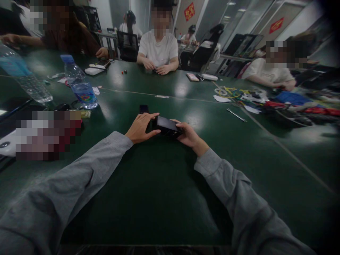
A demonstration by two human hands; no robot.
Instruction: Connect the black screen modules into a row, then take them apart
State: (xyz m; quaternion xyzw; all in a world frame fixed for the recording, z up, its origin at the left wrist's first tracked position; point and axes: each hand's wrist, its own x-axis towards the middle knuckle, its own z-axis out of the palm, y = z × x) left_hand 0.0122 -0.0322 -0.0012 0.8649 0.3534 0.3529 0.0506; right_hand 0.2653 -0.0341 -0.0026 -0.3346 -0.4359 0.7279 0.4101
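A small black box point(168, 124) is held a little above the green table in front of me. My right hand point(188, 134) is closed around its right end, thumb on top, with the fingers partly hidden behind and below it. At the left end, my left hand point(142, 128) spans the box between an outstretched index finger and the thumb, both tips touching its edges. Just beyond my left hand lies a small dark rectangular object point(143, 109), its lower part hidden by the fingers.
A water bottle point(79, 85) and a larger bottle point(26, 76) stand at left, near a blurred-out item point(47, 136). A wrench point(236, 115) lies at right, before a heap of cables and cloth point(292, 102). Across the table sits a person in white point(158, 49); others sit around.
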